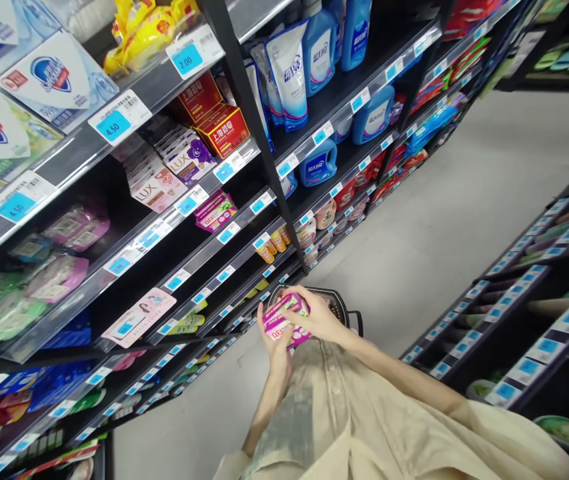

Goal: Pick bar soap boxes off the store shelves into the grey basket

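Observation:
A magenta soap pack [275,321] with white and green print is held in front of my body, tilted. My left hand [275,347] grips it from the near left side, thumb on its face. From the right, my right hand [320,319] holds it too, with fingers across its front. Beneath the hands is a dark shopping basket [355,321], mostly hidden by them and by my beige shirt [364,413]. Similar magenta packs [215,212] lie stacked on the shelf ahead to the left.
Shelving with blue price tags [187,60] runs along the left. It carries boxed soaps [59,80], LUX soap boxes [157,183], red boxes [221,130] and blue detergent bottles [320,50]. Lower racks [529,367] line the right. Grey floor [414,220] stretches between them.

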Demonstrator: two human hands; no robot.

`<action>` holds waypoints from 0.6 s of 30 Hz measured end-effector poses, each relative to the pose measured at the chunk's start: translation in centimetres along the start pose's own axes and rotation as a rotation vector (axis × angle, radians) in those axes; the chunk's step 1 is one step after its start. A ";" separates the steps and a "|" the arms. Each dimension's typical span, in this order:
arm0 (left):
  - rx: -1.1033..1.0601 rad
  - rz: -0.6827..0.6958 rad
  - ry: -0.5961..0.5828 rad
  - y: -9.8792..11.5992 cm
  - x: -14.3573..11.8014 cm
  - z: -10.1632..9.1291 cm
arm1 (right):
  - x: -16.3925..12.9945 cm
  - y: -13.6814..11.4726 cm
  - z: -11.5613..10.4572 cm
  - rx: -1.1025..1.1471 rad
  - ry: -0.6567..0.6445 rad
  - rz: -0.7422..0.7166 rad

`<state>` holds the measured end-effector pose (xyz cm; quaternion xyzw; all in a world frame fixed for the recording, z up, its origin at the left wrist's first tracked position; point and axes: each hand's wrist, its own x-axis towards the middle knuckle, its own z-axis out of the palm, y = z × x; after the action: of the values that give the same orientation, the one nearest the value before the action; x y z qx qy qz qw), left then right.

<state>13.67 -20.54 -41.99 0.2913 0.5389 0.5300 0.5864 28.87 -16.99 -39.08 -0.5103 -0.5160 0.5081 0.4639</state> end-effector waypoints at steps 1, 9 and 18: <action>-0.008 -0.012 -0.037 0.0 0.2 -0.4 | 0.2 -0.3 0.2 -0.042 0.024 -0.005; -0.030 0.010 -0.169 2.9 4.9 -2.3 | 3.5 -3.3 1.5 -0.160 0.021 -0.113; -0.085 0.212 -0.034 16.4 17.5 -3.8 | 1.1 3.7 -0.6 0.281 0.016 0.006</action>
<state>2.53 -0.60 -33.62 0.3304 0.4720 0.6064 0.5481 29.63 -16.04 -42.81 -0.4458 -0.4345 0.5726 0.5335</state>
